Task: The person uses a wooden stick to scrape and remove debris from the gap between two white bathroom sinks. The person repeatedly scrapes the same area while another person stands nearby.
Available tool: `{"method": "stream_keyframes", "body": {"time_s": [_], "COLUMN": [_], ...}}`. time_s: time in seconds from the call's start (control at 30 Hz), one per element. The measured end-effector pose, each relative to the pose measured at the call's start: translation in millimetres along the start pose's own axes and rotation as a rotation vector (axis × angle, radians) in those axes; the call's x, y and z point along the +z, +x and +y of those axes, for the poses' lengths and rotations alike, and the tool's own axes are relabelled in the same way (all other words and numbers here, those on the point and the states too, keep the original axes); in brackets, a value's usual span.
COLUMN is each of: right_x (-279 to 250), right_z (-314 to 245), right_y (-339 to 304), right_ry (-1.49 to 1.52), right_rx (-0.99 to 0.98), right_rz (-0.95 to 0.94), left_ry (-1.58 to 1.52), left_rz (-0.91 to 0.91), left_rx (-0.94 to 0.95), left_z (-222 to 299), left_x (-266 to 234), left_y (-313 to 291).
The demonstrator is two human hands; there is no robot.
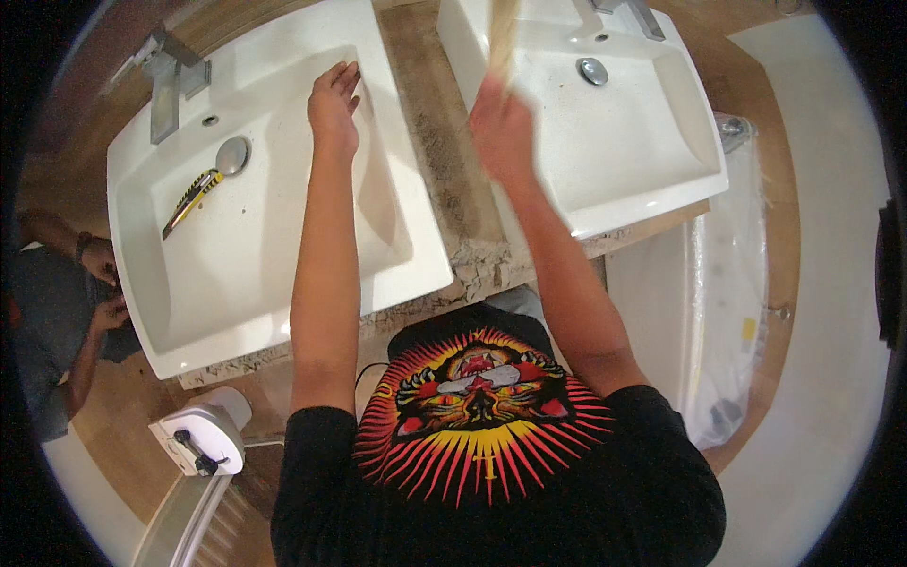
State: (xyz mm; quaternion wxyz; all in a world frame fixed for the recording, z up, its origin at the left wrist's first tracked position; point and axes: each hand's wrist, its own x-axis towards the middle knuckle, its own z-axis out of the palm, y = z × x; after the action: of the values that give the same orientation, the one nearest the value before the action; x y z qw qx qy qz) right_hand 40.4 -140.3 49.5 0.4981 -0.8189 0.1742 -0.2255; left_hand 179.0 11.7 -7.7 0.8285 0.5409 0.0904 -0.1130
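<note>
Over glossy white squarish basins (227, 283), the right hand (504, 135) clenches a blurred, pale stick (502, 40), the left hand (333, 102) loosely half-curled.

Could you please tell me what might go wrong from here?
The right hand holds a blurred pale stick, which might chip the right sink if knocked against it. The yellow-and-black cutter lies in the left sink; the left hand, at that sink, could be nicked if the blade is out.

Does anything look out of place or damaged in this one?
Yes: a yellow-and-black cutter lies loose in the left sink against the drain cover, an odd spot for a tool. The counter edge between the basins also looks rough, possibly unfinished.
</note>
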Motion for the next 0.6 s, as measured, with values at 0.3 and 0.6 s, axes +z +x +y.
{"method": "stream_keyframes", "body": {"time_s": [0.3, 0.6], "right_x": [27.9, -4.4], "right_z": [104.3, -33.2], "right_y": [-64.5, 30.2], "right_ry": [-0.356, -0.036], "right_rx": [0.409, -0.018], "right_rz": [-0.373, -0.040], "left_ry": [-0.010, -0.013], "left_rz": [-0.048, -0.017], "left_rx": [0.029, -0.015], "left_z": [3.9, 1.5], "left_x": [1.2, -3.0], "left_y": [-1.8, -1.5]}}
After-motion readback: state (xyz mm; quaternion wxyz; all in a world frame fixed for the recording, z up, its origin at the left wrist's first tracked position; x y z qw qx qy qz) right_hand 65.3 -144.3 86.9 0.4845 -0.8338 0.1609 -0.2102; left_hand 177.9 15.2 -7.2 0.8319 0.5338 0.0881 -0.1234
